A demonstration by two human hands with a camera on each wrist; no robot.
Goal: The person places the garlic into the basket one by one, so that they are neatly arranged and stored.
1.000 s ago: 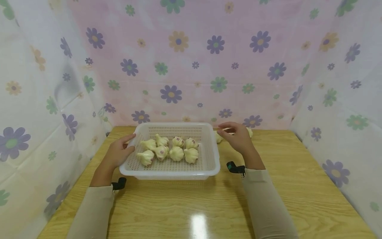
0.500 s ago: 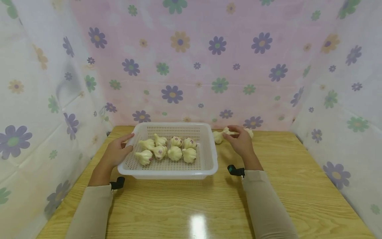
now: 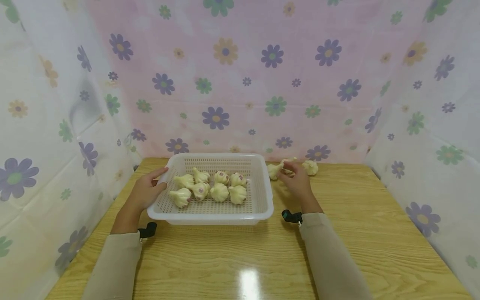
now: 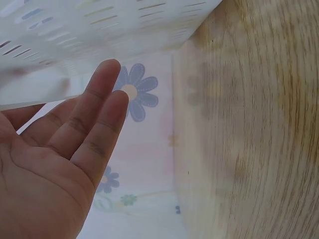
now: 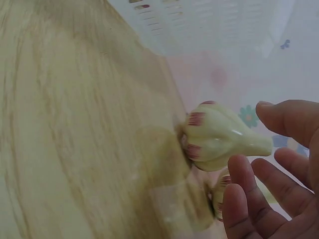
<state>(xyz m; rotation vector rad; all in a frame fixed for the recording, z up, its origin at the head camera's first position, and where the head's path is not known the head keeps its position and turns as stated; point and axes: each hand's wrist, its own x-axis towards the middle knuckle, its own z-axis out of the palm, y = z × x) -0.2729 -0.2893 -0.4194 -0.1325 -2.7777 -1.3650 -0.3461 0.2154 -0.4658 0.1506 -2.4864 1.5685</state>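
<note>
My left hand (image 3: 147, 191) holds the left rim of a white slotted plastic basket (image 3: 217, 217), thumb and forefinger at the rim. In the left wrist view, two other fingers (image 4: 104, 119) stretch out straight below the basket wall. Several pale garlic bulbs (image 3: 221, 193) with purple patches lie in the basket. My right hand (image 3: 298, 181) is beside the basket's right wall, at a garlic bulb (image 5: 219, 134) standing on the table. Its thumb and fingers are spread around the bulb's neck, with a gap from the thumb. A second bulb (image 5: 221, 194) is partly hidden behind my fingers.
Another garlic bulb (image 3: 310, 167) lies on the wooden table (image 3: 356, 233), to the right of my right hand. Flower-printed cloth (image 3: 240, 83) hangs along the back edge and both sides. Black wrist mounts (image 3: 148, 230) stick out by my sleeves.
My right hand has shifted about the bulbs behind and right of the basket, drawing slightly toward me and uncovering the rightmost bulb. My left hand stays at the rim.
</note>
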